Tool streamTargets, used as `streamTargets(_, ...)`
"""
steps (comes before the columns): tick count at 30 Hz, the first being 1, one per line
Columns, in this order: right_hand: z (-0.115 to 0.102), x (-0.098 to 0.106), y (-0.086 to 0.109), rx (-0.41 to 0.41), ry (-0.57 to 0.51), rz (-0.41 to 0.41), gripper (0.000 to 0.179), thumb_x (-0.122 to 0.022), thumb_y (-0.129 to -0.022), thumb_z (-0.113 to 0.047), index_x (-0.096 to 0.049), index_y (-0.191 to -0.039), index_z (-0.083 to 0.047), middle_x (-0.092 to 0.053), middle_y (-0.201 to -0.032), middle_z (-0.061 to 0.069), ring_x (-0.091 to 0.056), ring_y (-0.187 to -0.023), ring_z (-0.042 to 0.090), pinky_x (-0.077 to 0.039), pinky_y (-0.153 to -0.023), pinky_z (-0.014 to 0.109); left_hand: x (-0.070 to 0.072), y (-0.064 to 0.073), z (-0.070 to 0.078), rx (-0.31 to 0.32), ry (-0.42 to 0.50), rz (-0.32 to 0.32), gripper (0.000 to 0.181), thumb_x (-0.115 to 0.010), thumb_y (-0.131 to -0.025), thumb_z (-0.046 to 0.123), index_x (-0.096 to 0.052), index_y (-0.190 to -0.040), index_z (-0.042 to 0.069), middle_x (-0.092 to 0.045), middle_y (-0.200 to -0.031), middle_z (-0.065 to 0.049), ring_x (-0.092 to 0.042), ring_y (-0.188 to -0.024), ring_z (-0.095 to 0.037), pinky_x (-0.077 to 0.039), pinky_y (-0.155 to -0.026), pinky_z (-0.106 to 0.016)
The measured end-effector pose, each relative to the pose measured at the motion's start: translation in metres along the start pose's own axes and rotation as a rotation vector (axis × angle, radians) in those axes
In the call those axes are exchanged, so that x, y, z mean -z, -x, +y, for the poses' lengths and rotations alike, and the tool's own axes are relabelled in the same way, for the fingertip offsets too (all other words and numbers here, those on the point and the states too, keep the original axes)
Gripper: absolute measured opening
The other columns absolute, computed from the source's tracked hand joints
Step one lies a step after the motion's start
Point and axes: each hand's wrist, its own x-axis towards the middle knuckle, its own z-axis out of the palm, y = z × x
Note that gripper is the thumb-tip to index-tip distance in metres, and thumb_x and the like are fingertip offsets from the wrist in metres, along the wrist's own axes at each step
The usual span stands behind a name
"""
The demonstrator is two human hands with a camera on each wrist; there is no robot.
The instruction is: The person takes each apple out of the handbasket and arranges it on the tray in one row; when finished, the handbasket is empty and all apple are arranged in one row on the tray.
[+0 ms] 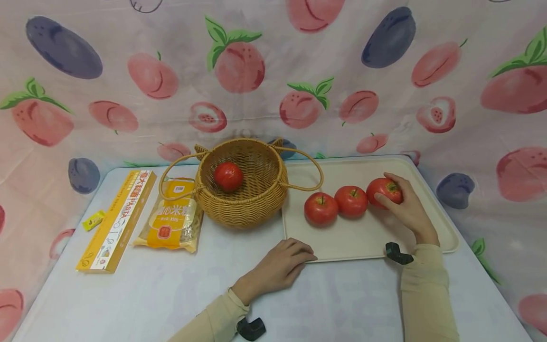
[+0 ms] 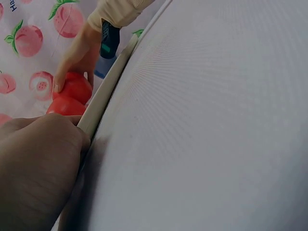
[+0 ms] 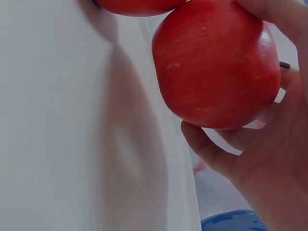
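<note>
My right hand grips a red apple at the right end of a row on a cream tray. In the right wrist view, thumb and fingers spread round this apple, its dark stem toward the palm. A middle apple and a left apple sit beside it on the tray. My left hand is at the tray's front edge, near its left corner. The left wrist view shows its fingers holding the tray rim. Another red apple lies inside a wicker basket.
The basket's two loop handles stick out sideways, the right handle reaching over the tray. Left of it lie a yellow noodle bag, a long pasta box and a small yellow packet. A fruit-print cloth hangs behind the table.
</note>
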Motion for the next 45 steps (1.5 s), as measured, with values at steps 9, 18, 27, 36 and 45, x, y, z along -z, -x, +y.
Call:
streamTargets(9,0.0049,-0.0024,-0.0018,-0.080,0.011,-0.042,0.075,-0.059,-0.089,-0.046,-0.022,-0.150,-0.022,-0.027,-0.149,0.024,-0.028,-0.131,0.044,-0.026,-0.102,0.069,-0.0004,0.0005,-0.0006,0.006,0.008,-0.002,0.024,-0.054,-0.095,0.017,-0.063,-0.116,0.023,-0.058,-0.120,0.008,-0.048,-0.115,-0.008,-0.041,-0.100,-0.025)
streamTargets(18,0.0091,-0.0067,-0.0050,-0.065,0.030,-0.045,0.074,-0.057,-0.090,-0.046,-0.023,-0.149,-0.017,-0.028,-0.146,0.026,-0.030,-0.130,0.045,-0.027,-0.102,0.068,-0.0006,0.0005,-0.0010,0.007,0.009,0.001,0.025,-0.054,-0.094,0.016,-0.064,-0.116,0.023,-0.058,-0.120,0.009,-0.048,-0.115,-0.007,-0.040,-0.101,-0.024)
streamTargets(27,0.0069,-0.0098,-0.0059,-0.087,0.035,-0.071,0.077,-0.055,-0.091,-0.047,-0.017,-0.151,-0.016,-0.023,-0.147,0.027,-0.026,-0.131,0.047,-0.025,-0.103,0.068,-0.0004,0.0006,-0.0014,-0.001,-0.004,0.004,0.025,-0.054,-0.094,0.016,-0.063,-0.116,0.022,-0.057,-0.120,0.008,-0.048,-0.115,-0.008,-0.040,-0.101,-0.025)
streamTargets(36,0.0068,-0.0077,-0.0036,-0.076,-0.018,-0.053,0.077,-0.056,-0.092,-0.043,-0.014,-0.151,-0.016,-0.021,-0.149,0.028,-0.025,-0.132,0.047,-0.024,-0.104,0.067,-0.0028,0.0019,-0.0015,0.027,0.004,-0.020,0.025,-0.053,-0.095,0.018,-0.063,-0.117,0.024,-0.056,-0.121,0.010,-0.047,-0.117,-0.006,-0.040,-0.102,-0.025)
streamTargets(45,0.0040,-0.0054,-0.0067,0.033,-0.041,0.064,0.064,-0.058,-0.093,-0.034,-0.030,-0.147,-0.013,-0.031,-0.147,0.022,-0.029,-0.135,0.043,-0.026,-0.106,0.063,-0.0017,0.0009,-0.0006,0.027,0.014,-0.015,0.025,-0.054,-0.094,0.017,-0.063,-0.117,0.024,-0.056,-0.121,0.010,-0.047,-0.116,-0.007,-0.040,-0.101,-0.026)
